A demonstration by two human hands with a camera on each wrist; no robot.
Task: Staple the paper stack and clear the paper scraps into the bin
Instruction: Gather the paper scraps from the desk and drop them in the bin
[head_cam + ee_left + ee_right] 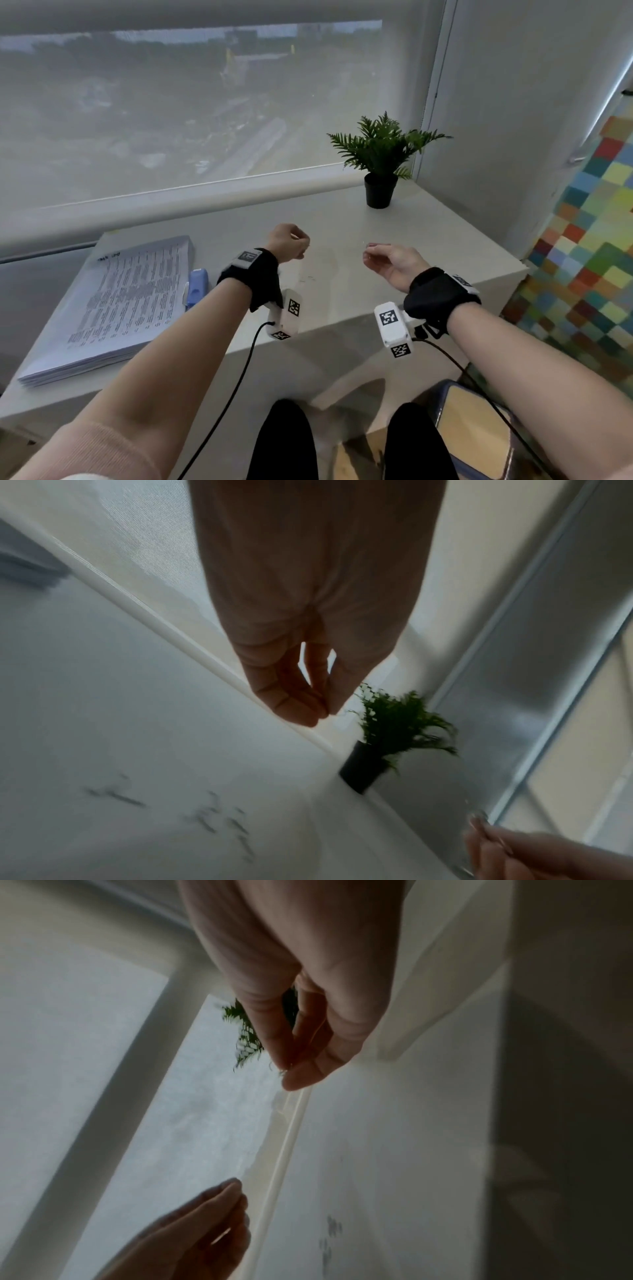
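A thick printed paper stack [113, 305] lies on the left of the white table [359, 294], with a blue stapler [197, 287] against its right edge. Small dark bits [219, 818] [330, 1229] are scattered on the table under my hands. My left hand [301, 245] [318, 718] hovers above the table middle with fingertips and thumb pinched together. My right hand [371, 251] [287, 1069] hovers a little to its right, also pinched. I make out nothing between either hand's fingertips.
A potted fern [380, 161] stands at the table's back right corner by the window blind. A blue-rimmed container [472, 435] sits on the floor at lower right, beside my knees. A wall [513, 137] closes the right side.
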